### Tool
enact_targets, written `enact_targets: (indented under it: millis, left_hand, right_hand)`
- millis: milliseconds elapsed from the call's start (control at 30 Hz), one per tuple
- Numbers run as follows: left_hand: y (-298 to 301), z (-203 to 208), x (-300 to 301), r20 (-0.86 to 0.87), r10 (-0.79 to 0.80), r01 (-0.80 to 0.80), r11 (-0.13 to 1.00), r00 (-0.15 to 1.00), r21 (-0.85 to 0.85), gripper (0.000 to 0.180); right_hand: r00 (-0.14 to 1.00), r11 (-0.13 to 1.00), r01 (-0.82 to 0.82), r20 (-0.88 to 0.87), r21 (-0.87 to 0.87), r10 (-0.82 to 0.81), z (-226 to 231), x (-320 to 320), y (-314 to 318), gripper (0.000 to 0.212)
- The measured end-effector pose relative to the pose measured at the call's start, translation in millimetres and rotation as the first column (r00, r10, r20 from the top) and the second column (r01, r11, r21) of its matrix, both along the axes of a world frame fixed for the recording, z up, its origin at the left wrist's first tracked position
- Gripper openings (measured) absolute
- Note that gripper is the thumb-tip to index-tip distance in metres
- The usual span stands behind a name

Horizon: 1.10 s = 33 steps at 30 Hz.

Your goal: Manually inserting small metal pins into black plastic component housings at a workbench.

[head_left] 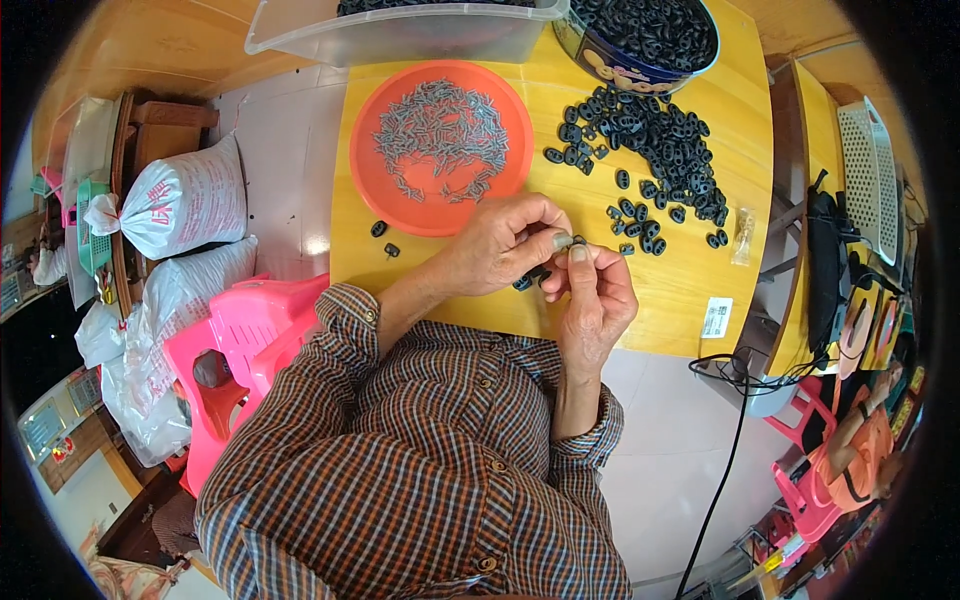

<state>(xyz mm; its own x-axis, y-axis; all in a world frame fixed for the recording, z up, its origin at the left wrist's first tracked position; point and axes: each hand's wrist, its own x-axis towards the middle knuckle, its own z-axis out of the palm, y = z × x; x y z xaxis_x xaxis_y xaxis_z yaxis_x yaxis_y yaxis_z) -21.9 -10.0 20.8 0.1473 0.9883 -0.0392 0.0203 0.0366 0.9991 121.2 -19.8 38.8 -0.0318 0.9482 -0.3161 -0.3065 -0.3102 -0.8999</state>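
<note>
Just past the table's near edge, my left hand (503, 246) and my right hand (597, 298) meet fingertip to fingertip. A small black plastic piece (578, 240) shows between them, mostly covered by thumbs and fingers. My right thumb and fingers pinch it. The left thumb and forefinger are pressed together at its edge; whatever they hold is hidden. Below the left fingers, more black pieces (522, 283) lie partly covered by my hands. A round orange-red plate (437, 217) beyond my left hand holds many thin grey metal bits (445, 130), too small to name surely.
Black oval two-holed pieces (680, 150) spread over the yellow table (660, 300) on the right. Behind them stands a round tin (640, 78) full of similar pieces, beside a clear plastic bin (400, 38). A pink chair (255, 325) and white sacks (190, 200) are at the left.
</note>
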Motion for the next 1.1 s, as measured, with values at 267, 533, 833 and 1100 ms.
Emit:
enact_targets:
  millis: [267,533,833,1100]
  left_hand:
    - [-1.6,-1.5,5.3,0.073,0.053,-0.049,0.997,0.996,-0.067,0.003]
    - [1.2,0.5,1.8,-0.116,0.047,-0.034,0.993,0.992,0.11,0.002]
    - [2.4,-1.2,0.5,-0.146,0.056,-0.035,0.989,0.988,0.143,0.004]
    - [2.7,0.8,-0.8,-0.186,0.064,-0.034,0.986,0.981,0.163,0.005]
  right_hand:
    - [0.997,0.998,0.035,-0.068,-0.049,-0.038,0.0,0.1,4.3,0.01]
    - [0.974,0.993,0.001,-0.223,-0.116,-0.027,-8.8,6.1,5.0,0.017]
    - [0.943,0.985,-0.015,-0.329,-0.17,-0.042,-10.4,8.3,7.1,0.019]
    - [0.9,0.96,-0.026,-0.424,-0.279,-0.099,-4.9,10.3,9.5,0.018]
